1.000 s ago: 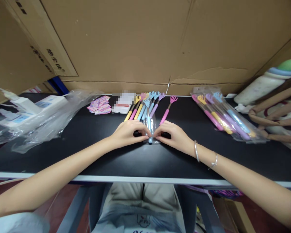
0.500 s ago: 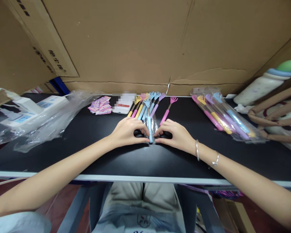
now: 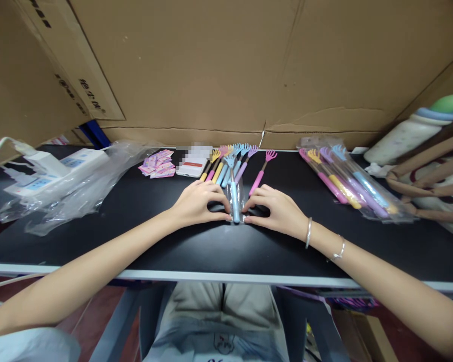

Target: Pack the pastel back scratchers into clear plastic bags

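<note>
A light blue back scratcher [image 3: 234,202] lies in the middle of the desk, its handle inside a clear plastic bag [image 3: 241,188] and its claw head pointing away from me. My left hand [image 3: 202,203] pinches the left edge of the bag between thumb and fingers. Opposite it, my right hand [image 3: 275,208] is closed on the bag's right edge. Just beyond my right fingers lies a pink back scratcher [image 3: 257,182]. Several more in yellow, pink, blue and purple lie side by side behind the bag, including a purple one [image 3: 241,172]; my left hand partly covers some handles.
Bagged back scratchers [image 3: 347,183] lie to the right, near a bottle [image 3: 403,136] and a brown-strapped bag [image 3: 426,188]. Small printed cards [image 3: 157,164] and a white box [image 3: 192,166] sit back left. Plastic film [image 3: 79,193] and a power strip [image 3: 41,181] occupy the left. Cardboard [image 3: 211,65] walls the back.
My fingertips have drawn slightly apart, away from the blue handle, and the bag looks a little wider between them. The back scratchers stay where they were; the view has shifted slightly.
</note>
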Available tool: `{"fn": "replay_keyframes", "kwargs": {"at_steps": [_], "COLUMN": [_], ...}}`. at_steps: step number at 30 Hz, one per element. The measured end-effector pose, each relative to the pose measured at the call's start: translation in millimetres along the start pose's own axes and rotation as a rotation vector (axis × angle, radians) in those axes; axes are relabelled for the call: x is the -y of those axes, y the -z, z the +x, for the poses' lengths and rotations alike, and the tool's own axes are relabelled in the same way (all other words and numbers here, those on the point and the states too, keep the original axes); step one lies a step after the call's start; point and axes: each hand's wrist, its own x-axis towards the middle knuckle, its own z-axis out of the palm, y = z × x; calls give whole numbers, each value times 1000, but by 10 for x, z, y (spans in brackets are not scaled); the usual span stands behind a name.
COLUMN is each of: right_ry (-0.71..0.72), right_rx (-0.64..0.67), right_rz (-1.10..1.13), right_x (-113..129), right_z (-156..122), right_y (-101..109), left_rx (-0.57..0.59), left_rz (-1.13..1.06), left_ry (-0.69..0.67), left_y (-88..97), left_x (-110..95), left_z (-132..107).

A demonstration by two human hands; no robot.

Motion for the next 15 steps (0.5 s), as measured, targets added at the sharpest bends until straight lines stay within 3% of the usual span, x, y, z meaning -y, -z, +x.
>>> {"fn": "replay_keyframes", "kwargs": {"at_steps": [15], "right_ry": [32], "right_rx": [33], "right_rz": [-8], "right_x": [-13], "right_z": [-14], "right_y": [25], "left_rx": [66], "left_rz": [16], "left_ry": [7], "left_y": [-8], "left_x": [-67], "left_z": [-1]}}
